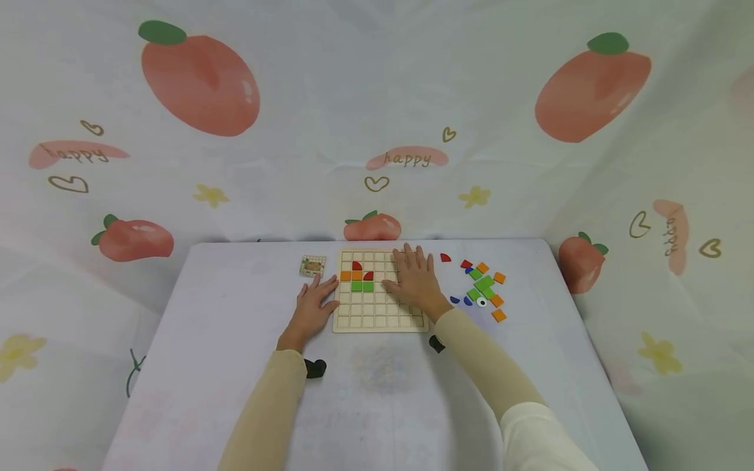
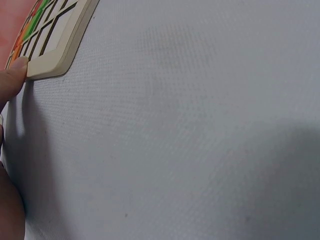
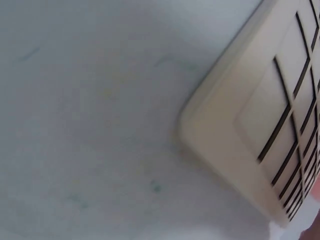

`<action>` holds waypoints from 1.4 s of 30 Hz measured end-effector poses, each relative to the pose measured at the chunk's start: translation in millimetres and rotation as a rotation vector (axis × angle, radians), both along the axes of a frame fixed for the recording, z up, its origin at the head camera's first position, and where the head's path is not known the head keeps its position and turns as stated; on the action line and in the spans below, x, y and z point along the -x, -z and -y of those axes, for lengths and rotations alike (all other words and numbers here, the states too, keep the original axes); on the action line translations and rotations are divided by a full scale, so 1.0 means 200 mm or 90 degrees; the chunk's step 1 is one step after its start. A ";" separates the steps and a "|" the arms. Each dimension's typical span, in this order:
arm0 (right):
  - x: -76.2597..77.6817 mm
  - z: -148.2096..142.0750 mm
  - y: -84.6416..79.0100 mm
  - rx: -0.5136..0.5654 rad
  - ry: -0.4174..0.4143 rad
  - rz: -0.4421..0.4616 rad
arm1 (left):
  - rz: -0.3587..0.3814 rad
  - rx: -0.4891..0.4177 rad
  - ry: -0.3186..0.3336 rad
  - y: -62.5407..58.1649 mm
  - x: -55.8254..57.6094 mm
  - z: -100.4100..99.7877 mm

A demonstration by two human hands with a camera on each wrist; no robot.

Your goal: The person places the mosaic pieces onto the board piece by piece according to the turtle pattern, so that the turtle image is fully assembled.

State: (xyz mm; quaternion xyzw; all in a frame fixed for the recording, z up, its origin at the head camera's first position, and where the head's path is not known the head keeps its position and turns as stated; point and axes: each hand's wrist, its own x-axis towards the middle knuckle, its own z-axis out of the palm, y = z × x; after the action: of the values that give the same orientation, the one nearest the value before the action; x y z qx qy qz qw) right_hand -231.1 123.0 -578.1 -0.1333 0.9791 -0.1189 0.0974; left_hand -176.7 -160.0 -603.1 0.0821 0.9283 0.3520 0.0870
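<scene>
A pale wooden grid board (image 1: 379, 320) lies at the back middle of the table. On its left part sit two orange squares (image 1: 346, 276), two green squares (image 1: 357, 286) and two red quarter-circles (image 1: 357, 266). My left hand (image 1: 309, 314) rests beside the board's left edge, its thumb touching the frame near a corner in the left wrist view. Spread over the board's right side is my right hand (image 1: 417, 281), fingers extended toward the far edge and covering some cells. In the right wrist view, one board corner (image 3: 215, 125) shows, with the hand barely in frame.
Right of the board lie loose pieces: green (image 1: 484, 283), orange squares (image 1: 499, 315), blue half-rounds (image 1: 455, 300), a red quarter-circle (image 1: 445, 258) and a white eye disc (image 1: 482, 301). A small picture card (image 1: 312, 265) lies at the board's left. A patterned cloth (image 1: 377, 85) hangs behind.
</scene>
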 end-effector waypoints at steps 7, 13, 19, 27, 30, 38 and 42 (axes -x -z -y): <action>-0.02 -0.11 0.06 -0.034 0.029 -0.004 | 0.002 -0.002 -0.006 0.00 0.00 -0.01; -0.04 -0.22 0.05 -0.032 0.062 0.011 | 0.003 -0.001 -0.002 0.00 0.00 -0.01; -0.06 -0.33 0.07 -0.019 0.079 -0.007 | 0.008 0.005 0.001 0.00 0.01 0.00; -0.09 -0.46 0.05 -0.019 0.119 0.016 | 0.006 -0.003 0.004 -0.01 0.01 0.00; -0.11 -0.51 0.05 -0.011 0.136 0.033 | 0.010 -0.003 0.003 0.00 0.00 0.00; -0.15 -0.67 0.10 0.011 0.178 0.042 | -0.003 -0.012 0.004 0.02 0.01 0.00; -0.17 -0.75 0.11 0.021 0.202 0.037 | -0.007 -0.013 0.004 0.03 0.01 0.00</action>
State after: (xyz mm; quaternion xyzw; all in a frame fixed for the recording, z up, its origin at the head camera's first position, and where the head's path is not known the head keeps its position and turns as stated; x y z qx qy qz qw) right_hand -197.7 272.3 -600.8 0.0250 0.9825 -0.1530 0.1037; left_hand -179.6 -159.8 -608.2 0.0876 0.9249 0.3607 0.0824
